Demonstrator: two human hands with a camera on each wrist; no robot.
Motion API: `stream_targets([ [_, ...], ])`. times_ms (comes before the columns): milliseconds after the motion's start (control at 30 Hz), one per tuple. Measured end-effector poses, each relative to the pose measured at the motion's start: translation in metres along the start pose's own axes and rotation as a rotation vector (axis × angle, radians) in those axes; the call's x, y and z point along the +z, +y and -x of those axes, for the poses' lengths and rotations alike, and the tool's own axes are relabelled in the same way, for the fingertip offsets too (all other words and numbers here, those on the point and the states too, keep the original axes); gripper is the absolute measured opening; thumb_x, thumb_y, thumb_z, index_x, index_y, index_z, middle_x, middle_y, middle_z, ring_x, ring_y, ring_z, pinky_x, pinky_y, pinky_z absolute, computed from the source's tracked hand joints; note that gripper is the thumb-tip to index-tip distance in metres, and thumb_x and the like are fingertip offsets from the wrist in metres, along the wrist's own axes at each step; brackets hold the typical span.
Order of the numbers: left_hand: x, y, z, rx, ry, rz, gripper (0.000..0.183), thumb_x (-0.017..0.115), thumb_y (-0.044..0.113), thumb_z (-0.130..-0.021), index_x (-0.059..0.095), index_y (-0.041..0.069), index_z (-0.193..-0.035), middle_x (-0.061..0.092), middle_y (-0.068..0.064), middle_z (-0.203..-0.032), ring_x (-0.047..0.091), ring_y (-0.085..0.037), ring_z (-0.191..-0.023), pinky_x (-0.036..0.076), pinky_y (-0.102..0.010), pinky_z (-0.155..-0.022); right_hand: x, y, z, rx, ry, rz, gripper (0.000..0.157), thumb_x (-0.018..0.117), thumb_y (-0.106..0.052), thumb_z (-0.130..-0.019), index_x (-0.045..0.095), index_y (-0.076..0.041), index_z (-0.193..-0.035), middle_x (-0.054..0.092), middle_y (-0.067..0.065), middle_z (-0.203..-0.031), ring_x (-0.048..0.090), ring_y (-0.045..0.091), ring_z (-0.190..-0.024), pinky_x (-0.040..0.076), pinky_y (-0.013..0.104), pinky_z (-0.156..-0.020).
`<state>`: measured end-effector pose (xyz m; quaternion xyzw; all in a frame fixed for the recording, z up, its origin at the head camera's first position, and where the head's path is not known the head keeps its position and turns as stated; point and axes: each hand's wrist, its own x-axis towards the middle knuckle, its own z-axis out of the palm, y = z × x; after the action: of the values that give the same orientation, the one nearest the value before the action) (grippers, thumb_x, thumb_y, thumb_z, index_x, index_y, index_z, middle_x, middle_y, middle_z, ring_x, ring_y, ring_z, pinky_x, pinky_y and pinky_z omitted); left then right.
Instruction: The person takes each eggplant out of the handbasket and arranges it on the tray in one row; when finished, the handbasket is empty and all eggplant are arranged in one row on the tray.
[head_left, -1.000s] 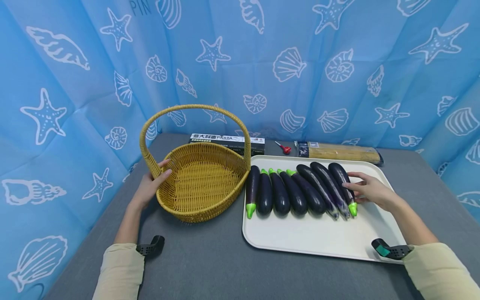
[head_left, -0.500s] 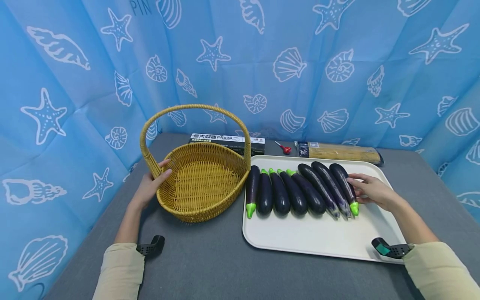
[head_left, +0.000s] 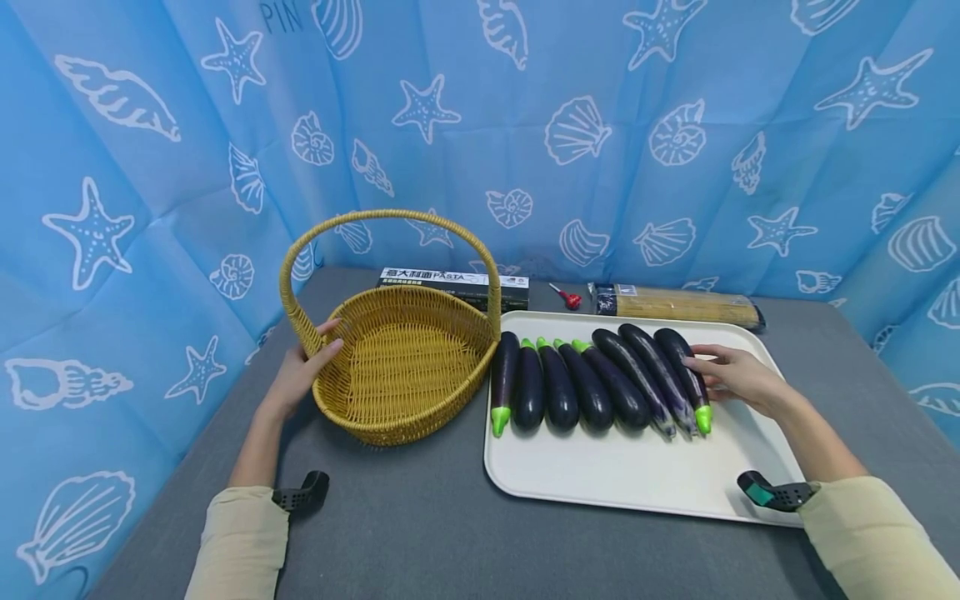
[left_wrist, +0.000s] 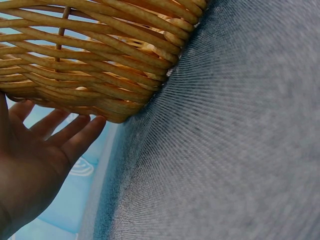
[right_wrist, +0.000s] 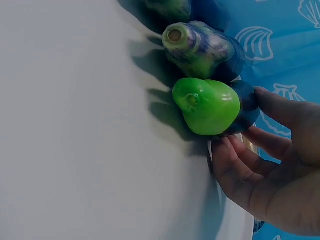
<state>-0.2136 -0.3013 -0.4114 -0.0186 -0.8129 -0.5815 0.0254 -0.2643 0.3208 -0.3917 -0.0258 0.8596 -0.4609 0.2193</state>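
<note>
A woven wicker basket [head_left: 397, 425] with a tall arched handle stands on the grey table. My left hand [head_left: 298, 375] holds its left rim near the handle's foot, thumb on the inner side; the left wrist view has the fingers [left_wrist: 80, 135] against the outer weave. To the right, several dark eggplants [head_left: 592, 400] lie side by side on a white tray [head_left: 585, 475]. My right hand [head_left: 738, 379] grips the rightmost eggplant [head_left: 678, 354], whose bright green cap [right_wrist: 212, 110] faces the right wrist camera. There the thumb presses on top and the other fingers lie along its side.
Behind the basket lies a black pasta box [head_left: 457, 285]. A red lollipop [head_left: 572, 299] and a long pack of dry noodles [head_left: 682, 306] lie behind the tray. A blue curtain with a shell pattern [head_left: 480, 150] hangs at the back.
The three rightmost eggplants shift slightly right, then back left, together with my right hand. My left hand and the basket stay in place.
</note>
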Motion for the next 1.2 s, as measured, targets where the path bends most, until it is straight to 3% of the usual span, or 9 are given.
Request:
stream_targets([
  [133, -0.001, -0.001, 0.000, -0.001, 0.007, -0.015, 0.061, 0.052, 0.037, -0.099, 0.030, 0.013, -0.151, 0.022, -0.021, -0.153, 0.030, -0.041, -0.133, 0.029, -0.054, -0.105, 0.001, -0.001, -0.001, 0.000, -0.007, 0.005, 0.077, 0.045, -0.042, -0.101, 0.015, 0.012, -0.146, 0.056, 0.013, -0.111, 0.058, 0.010, -0.088, 0.053, 0.034, -0.080],
  [367, 0.001, 0.002, 0.000, -0.002, 0.010, -0.018, 0.063, 0.052, 0.039, -0.098, 0.031, 0.013, -0.151, 0.024, -0.022, -0.152, 0.033, -0.041, -0.132, 0.030, -0.053, -0.104, 0.000, 0.002, -0.002, 0.002, 0.034, -0.020, 0.075, 0.040, -0.042, -0.102, 0.015, 0.013, -0.145, 0.051, 0.007, -0.097, 0.055, 0.010, -0.078, 0.054, 0.030, -0.072],
  [600, 0.001, 0.000, -0.001, 0.002, 0.016, -0.022, 0.063, 0.053, 0.039, -0.098, 0.031, 0.012, -0.151, 0.022, -0.021, -0.153, 0.030, -0.040, -0.134, 0.027, -0.056, -0.106, 0.000, 0.004, -0.003, 0.013, 0.060, -0.021, 0.073, 0.036, -0.042, -0.103, 0.016, 0.015, -0.144, 0.050, 0.019, -0.112, 0.055, 0.011, -0.082, 0.054, 0.030, -0.072],
  [1000, 0.001, -0.003, -0.001, 0.018, 0.020, -0.029, 0.062, 0.052, 0.037, -0.099, 0.030, 0.011, -0.151, 0.024, -0.023, -0.152, 0.031, -0.041, -0.133, 0.028, -0.057, -0.105, -0.008, 0.010, 0.001, 0.000, 0.069, -0.083, 0.072, 0.033, -0.041, -0.103, 0.012, 0.016, -0.144, 0.042, 0.033, -0.123, 0.058, 0.006, -0.083, 0.054, 0.029, -0.076],
  [1133, -0.002, 0.001, 0.000, 0.011, -0.002, -0.067, 0.062, 0.052, 0.035, -0.099, 0.029, 0.011, -0.151, 0.023, -0.024, -0.152, 0.029, -0.042, -0.133, 0.027, -0.058, -0.104, -0.014, 0.015, 0.003, -0.018, 0.054, -0.111, 0.073, 0.032, -0.041, -0.103, 0.011, 0.015, -0.145, 0.041, 0.033, -0.125, 0.059, 0.003, -0.085, 0.053, 0.028, -0.079],
  [1200, -0.006, 0.003, -0.001, 0.018, -0.030, -0.116, 0.064, 0.053, 0.037, -0.098, 0.028, 0.011, -0.151, 0.024, -0.026, -0.151, 0.030, -0.042, -0.133, 0.029, -0.058, -0.104, -0.018, 0.017, 0.006, -0.025, 0.067, -0.085, 0.074, 0.031, -0.043, -0.103, 0.012, 0.015, -0.145, 0.041, 0.034, -0.126, 0.060, 0.010, -0.092, 0.053, 0.031, -0.081],
])
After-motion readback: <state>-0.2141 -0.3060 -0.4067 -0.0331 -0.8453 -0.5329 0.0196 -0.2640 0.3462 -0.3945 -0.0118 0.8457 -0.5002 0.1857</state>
